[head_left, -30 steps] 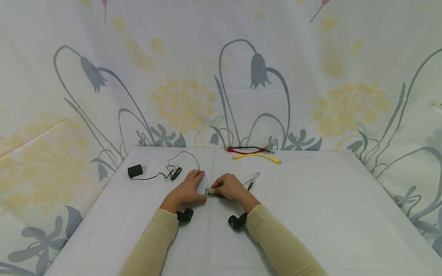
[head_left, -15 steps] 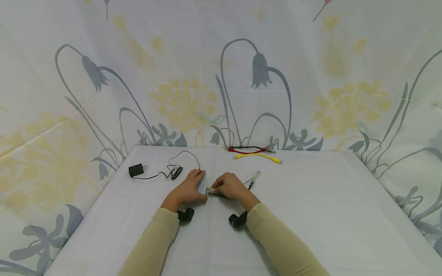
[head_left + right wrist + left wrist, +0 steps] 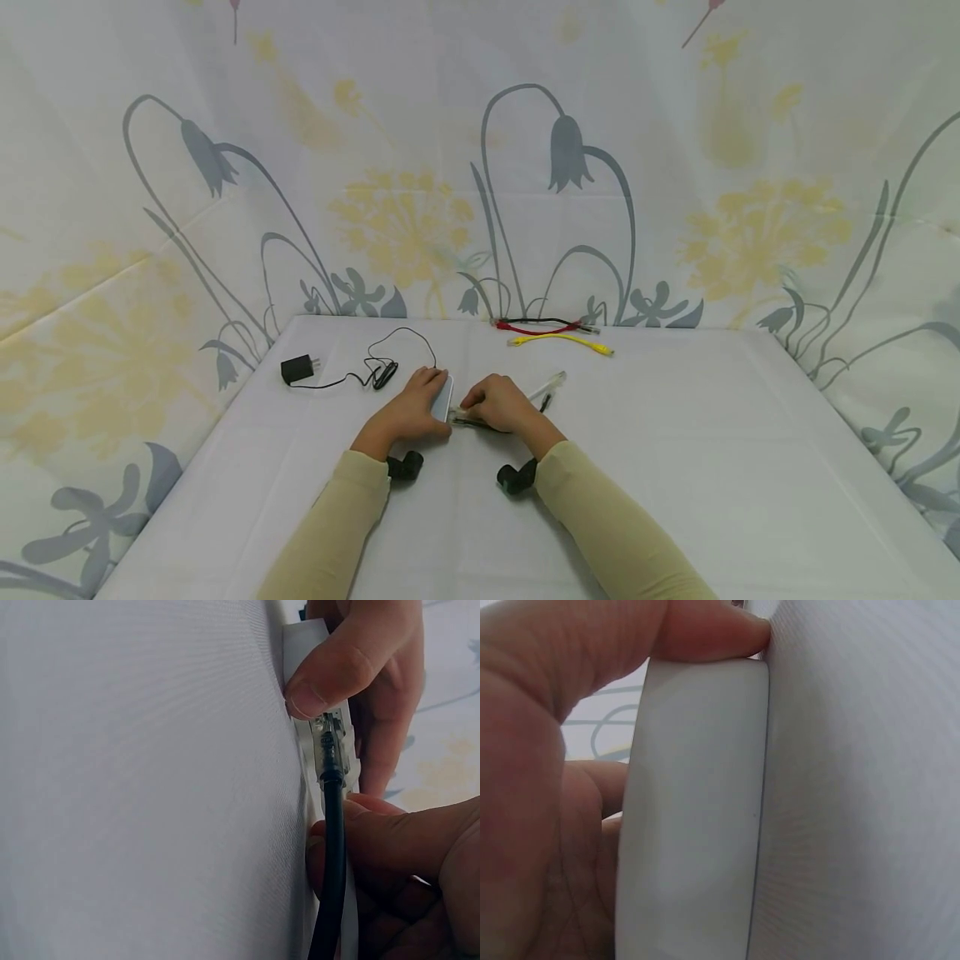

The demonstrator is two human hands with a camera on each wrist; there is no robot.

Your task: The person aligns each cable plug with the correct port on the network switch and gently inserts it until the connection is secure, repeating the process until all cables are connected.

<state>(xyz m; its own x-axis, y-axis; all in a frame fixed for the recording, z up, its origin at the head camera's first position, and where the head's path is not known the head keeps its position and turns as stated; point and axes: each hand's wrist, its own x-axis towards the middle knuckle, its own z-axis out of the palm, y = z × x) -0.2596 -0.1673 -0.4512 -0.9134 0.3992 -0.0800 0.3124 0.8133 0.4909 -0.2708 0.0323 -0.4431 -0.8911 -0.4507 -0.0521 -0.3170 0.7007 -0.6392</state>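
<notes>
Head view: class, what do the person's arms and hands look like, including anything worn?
The left hand and right hand wear no gloves. A plain khaki-beige fabric left sleeve and matching right sleeve end before the hands. One black, rounded device sits by the left sleeve's end, another by the right's.

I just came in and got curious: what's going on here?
A person is working on a small white box on the table. The left hand grips the box, and the right hand pinches a white cable close to its side, with a black cable right beside it. I can't tell whether the white cable is plugged in. A yellow cable lies farther back.
</notes>
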